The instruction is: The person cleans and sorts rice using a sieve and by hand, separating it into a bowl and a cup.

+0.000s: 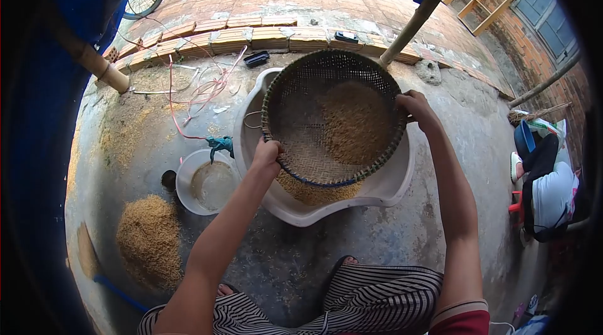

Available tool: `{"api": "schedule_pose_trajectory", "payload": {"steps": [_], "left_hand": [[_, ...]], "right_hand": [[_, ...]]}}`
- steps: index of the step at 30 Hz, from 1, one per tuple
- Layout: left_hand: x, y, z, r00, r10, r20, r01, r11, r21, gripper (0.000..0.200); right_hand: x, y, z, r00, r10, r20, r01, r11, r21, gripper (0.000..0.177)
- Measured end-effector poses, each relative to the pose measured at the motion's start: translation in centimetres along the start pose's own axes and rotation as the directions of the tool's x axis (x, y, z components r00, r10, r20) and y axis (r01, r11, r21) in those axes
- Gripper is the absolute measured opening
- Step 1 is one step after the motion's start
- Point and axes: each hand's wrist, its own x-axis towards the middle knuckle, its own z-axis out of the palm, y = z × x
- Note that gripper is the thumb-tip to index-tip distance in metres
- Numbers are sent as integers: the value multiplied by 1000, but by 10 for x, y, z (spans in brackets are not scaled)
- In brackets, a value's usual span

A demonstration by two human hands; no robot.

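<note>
A round woven bamboo sieve is held by its rim between my two hands, over a large white tub. My left hand is closed on the rim at the near left. On the far right side of the rim, my right hand grips with the thumb over the edge. Brownish grain lies heaped toward the right half of the mesh. Below it, more yellow grain shows in the tub's near part; the sieve hides the rest of the tub.
Left of the tub stands a white basin with cloudy contents. A grain pile lies on the concrete floor nearby. Pink string trails behind. A bamboo pole rises beyond the tub. Another person sits at the right.
</note>
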Motion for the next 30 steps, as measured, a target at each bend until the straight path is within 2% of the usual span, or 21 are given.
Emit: {"api": "schedule_pose_trajectory", "payload": {"steps": [1,3,4,6,7,8,9,10,11,12,13,14,15,16,17,18,20,22,25,27,30], "left_hand": [[1,-2,-1,1000,12,-1,-12,1000,16,52],[-3,-1,0,1000,21,0,-21,999,33,51],[-9,3,2,999,39,-15,-38,997,62,49],[-14,7,0,998,52,-35,-48,994,97,47],[-13,8,-5,989,141,-41,-132,975,177,48],[-12,8,-8,972,231,-40,-214,943,255,49],[-10,7,-12,971,233,-43,-215,943,255,49],[-7,6,-17,958,284,-50,-255,915,312,52],[-3,5,-20,941,334,-56,-292,883,369,55],[2,-1,-24,939,337,-64,-292,882,369,55],[6,-8,-27,912,406,-55,-342,829,443,58],[10,-17,-30,883,467,-43,-382,769,513,62],[-8,-13,-17,873,485,-58,-375,742,556,67],[-9,-11,-18,874,480,-74,-363,748,556,67],[-8,-8,-19,919,391,-45,-316,802,508,69],[-8,-6,-21,954,301,-9,-264,849,458,71],[-11,-3,-18,958,285,-17,-249,863,439,70],[-9,-6,-20,950,311,-15,-271,852,447,69],[-6,-10,-21,939,342,-44,-285,841,460,69],[-4,-8,-19,926,372,-64,-298,825,480,69],[-4,-8,-17,927,367,-69,-292,828,479,68]], "right_hand": [[1,3,1,1000,-4,-2,4,1000,2,36],[2,14,5,993,99,71,-88,986,-138,32],[5,28,11,995,82,63,-74,989,-130,32],[12,51,26,977,129,171,-100,981,-166,33],[11,59,37,976,131,175,-102,981,-165,33],[10,68,51,954,165,249,-116,973,-199,37],[6,71,62,926,198,321,-124,964,-234,41],[3,70,72,926,194,325,-120,965,-234,41],[0,68,81,952,110,287,30,895,-445,44],[-3,66,92,963,16,268,163,757,-633,47],[-9,66,104,975,-188,116,215,692,-690,47],[-6,61,111,975,-186,125,220,689,-690,47],[-3,50,116,947,-207,247,311,783,-538,48],[0,45,122,900,-243,362,375,854,-361,50],[0,43,130,874,-158,460,315,904,-288,51],[3,49,139,866,-153,477,318,903,-289,51],[17,67,161,867,-122,482,363,819,-445,56],[32,83,174,868,-119,481,375,794,-479,59],[39,87,189,904,-56,425,287,815,-504,61],[28,79,203,946,19,323,188,778,-599,62],[2,54,231,959,80,272,101,801,-590,62]]}}
